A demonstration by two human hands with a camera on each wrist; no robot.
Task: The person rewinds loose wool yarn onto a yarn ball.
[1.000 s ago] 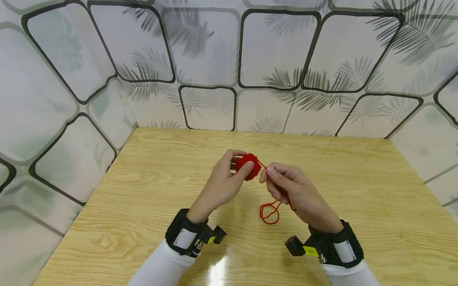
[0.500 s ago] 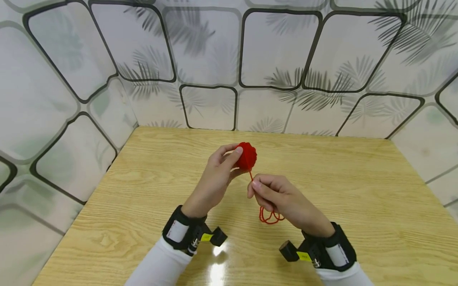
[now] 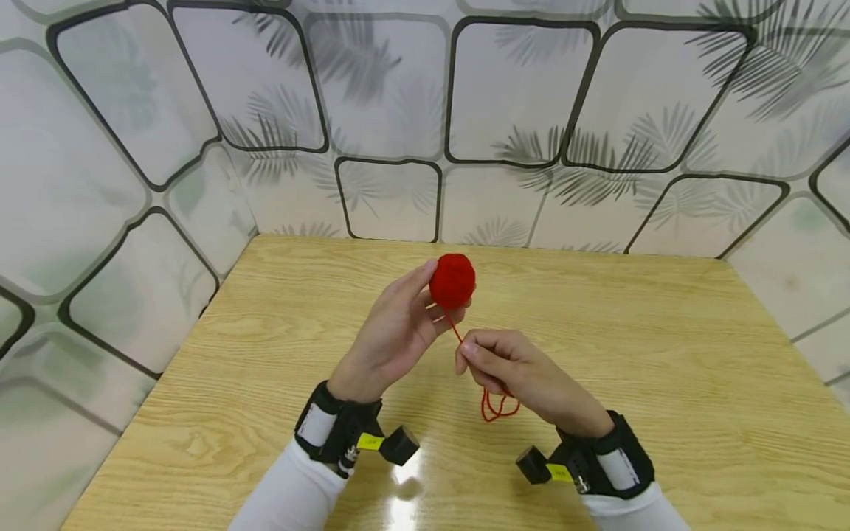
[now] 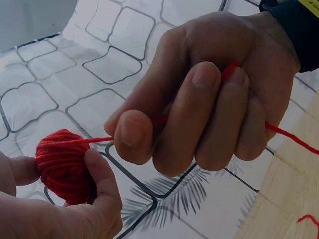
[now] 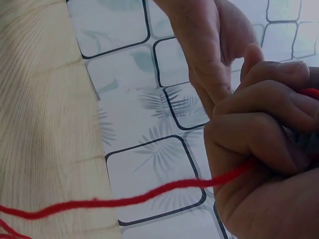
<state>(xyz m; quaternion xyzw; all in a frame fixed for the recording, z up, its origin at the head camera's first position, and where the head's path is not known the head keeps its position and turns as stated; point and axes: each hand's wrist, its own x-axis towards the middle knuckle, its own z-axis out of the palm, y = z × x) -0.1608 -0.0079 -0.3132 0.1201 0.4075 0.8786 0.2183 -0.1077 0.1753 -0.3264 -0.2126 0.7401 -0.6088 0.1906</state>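
A small red ball of yarn is held above the table by my left hand, thumb on one side and fingers on the other. In the left wrist view the yarn ball shows its wound strands. One red strand runs taut from the ball to my right hand, which pinches it between thumb and forefinger. The strand passes on through the curled fingers of the right hand and trails out behind the palm. In the right wrist view the loose yarn hangs away to the left.
Loops of slack red yarn lie on the wooden table below the right hand. A pale panelled backdrop with leaf prints stands behind and to the sides of the table. Both wrists carry black camera straps.
The left hand has turned the yarn ball and moved it up and slightly left. The right hand has moved left and down, so the strand now leaves from the ball's underside.
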